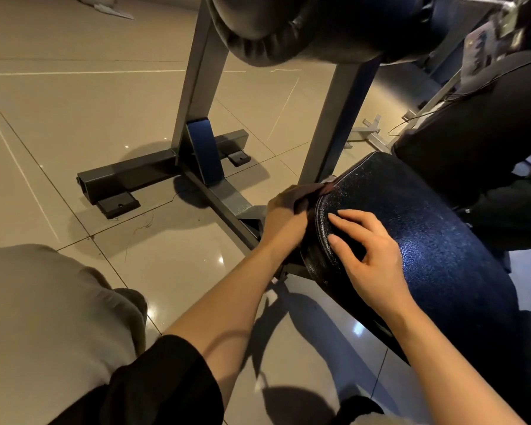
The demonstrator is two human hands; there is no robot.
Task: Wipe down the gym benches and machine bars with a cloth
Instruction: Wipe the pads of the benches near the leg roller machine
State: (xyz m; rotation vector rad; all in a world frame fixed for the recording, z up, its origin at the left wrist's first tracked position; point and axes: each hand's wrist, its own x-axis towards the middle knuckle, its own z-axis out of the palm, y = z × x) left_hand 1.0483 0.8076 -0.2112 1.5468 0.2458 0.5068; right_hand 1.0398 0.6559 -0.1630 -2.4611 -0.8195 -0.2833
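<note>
Head view, looking down: a dark cloth [311, 194] is gripped in the left hand [284, 216] and pressed against the rounded end of a bench pad [436, 240], just where the piped seam turns down to the side. Only a crumpled fold of the cloth is seen between the curled fingers and the pad edge; the rest is hidden by the hand. The right hand [371, 256] is laid on top of the pad with fingers spread and lightly bent, nothing held, and is judged to be steadying the cushion.

As to progress, the end edge of this pad is being wiped; no wet streak or dust line can be made out, so how much of the top is already done cannot be told. The frame bars [196, 96], the base crossbar [129, 176] and the upper roller pad [276, 29] are not being touched, and they are judged to be left to wipe.

The pad is covered in dark blue-black vinyl with a pebbled grain that catches glints of light, its end curved like a barrel. The bars are square-section painted metal in grey and blue, with flat black feet bolted under the crossbar. The roller pad above is smooth, wrinkled leatherette gathered at its end. Glossy beige tiles [74, 102] with thin grout lines are seen underneath.
</note>
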